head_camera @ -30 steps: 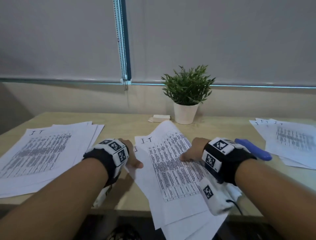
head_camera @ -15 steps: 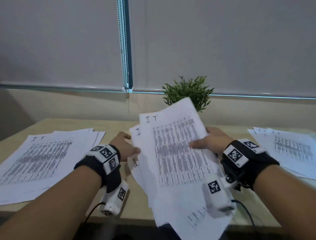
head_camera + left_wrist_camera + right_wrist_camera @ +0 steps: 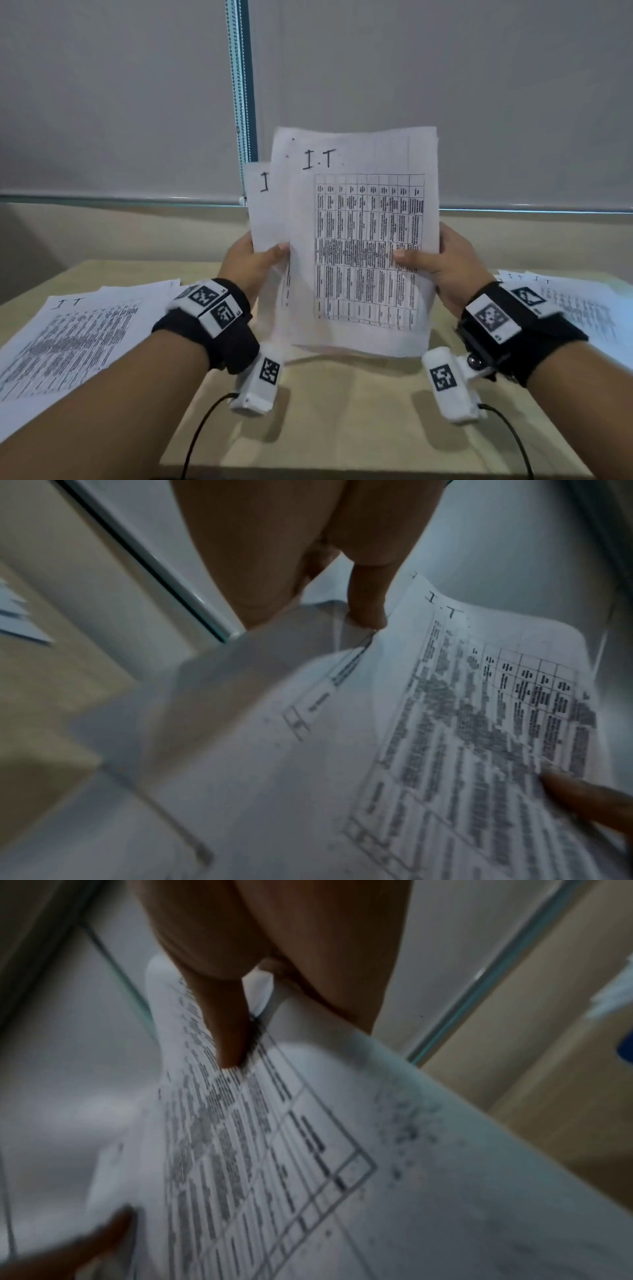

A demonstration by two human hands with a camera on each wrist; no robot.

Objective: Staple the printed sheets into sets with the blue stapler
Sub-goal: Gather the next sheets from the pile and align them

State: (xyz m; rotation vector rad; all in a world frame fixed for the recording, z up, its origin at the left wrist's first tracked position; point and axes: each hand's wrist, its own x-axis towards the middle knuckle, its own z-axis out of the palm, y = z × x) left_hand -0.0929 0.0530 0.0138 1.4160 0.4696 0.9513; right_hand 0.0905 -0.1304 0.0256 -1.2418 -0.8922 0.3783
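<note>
I hold a bundle of printed sheets upright above the table, with "I.T" handwritten at the top. The sheets are fanned unevenly at the upper left. My left hand grips the left edge, thumb in front and fingers behind. My right hand grips the right edge the same way. In the left wrist view the thumb presses the sheets. The right wrist view shows that hand's thumb lying on the printed table. A blue patch at that view's edge may be the stapler; the head view does not show it.
A spread stack of printed sheets lies on the left of the wooden table. Another stack lies at the right, behind my right wrist. A blind with a bead chain hangs behind.
Both hands have lifted the bundle off the table and turned it upright in front of me. The plant and the stapler are now hidden.
</note>
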